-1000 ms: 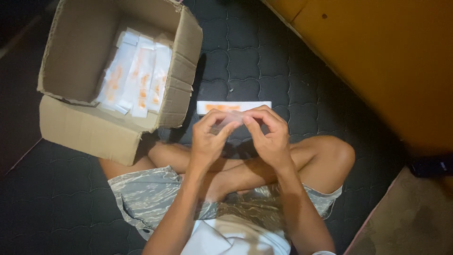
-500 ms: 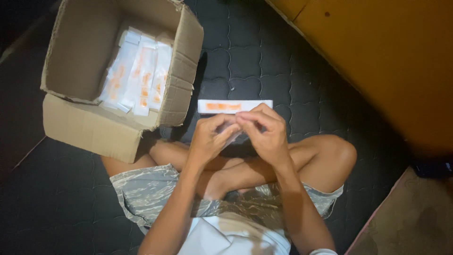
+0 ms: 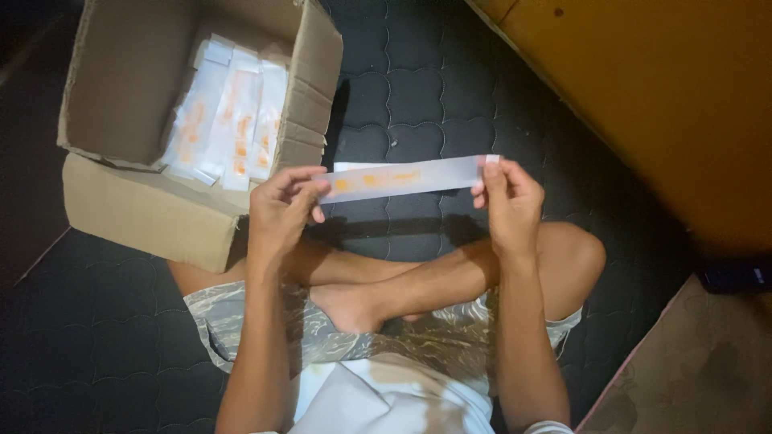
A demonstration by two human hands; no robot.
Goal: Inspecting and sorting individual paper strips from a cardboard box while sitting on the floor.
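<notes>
While the legs are crossed on the dark floor (image 3: 450, 88), a long white strip (image 3: 406, 178) with orange marks is held flat and stretched above the knees. One end is pinched by the left hand (image 3: 279, 210), the other by the right hand (image 3: 508, 202). Beyond, similar strips (image 3: 229, 128) are stacked in an open box (image 3: 153, 213); this one is not yet placed.
</notes>
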